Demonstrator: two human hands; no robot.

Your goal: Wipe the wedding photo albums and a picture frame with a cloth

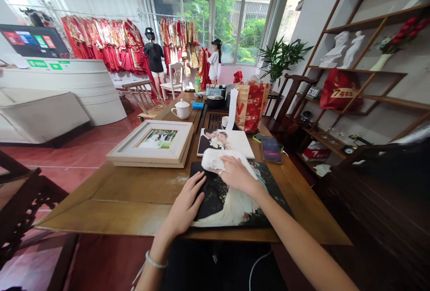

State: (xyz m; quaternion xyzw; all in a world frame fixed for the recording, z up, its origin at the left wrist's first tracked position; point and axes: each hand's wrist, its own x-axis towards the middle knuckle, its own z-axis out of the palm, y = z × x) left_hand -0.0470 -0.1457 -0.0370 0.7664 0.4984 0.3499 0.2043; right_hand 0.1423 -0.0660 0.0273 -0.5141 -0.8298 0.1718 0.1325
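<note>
A large dark photo panel, printed with a pale gown, lies flat at the front of the wooden table. On its left edge rests my left hand, fingers stretched out and holding nothing. My right hand presses a crumpled white cloth against the panel's upper part, its fingers closed over the cloth. Just beyond the cloth lies a white-edged wedding photo. To the left, a pale framed picture lies flat on the table, seemingly stacked on another frame.
A phone lies right of the panel. Farther back stand a lidded white cup, a blue box, a black pot and a red-and-tan paper bag. Two people stand by racks of red garments. Shelves rise at right.
</note>
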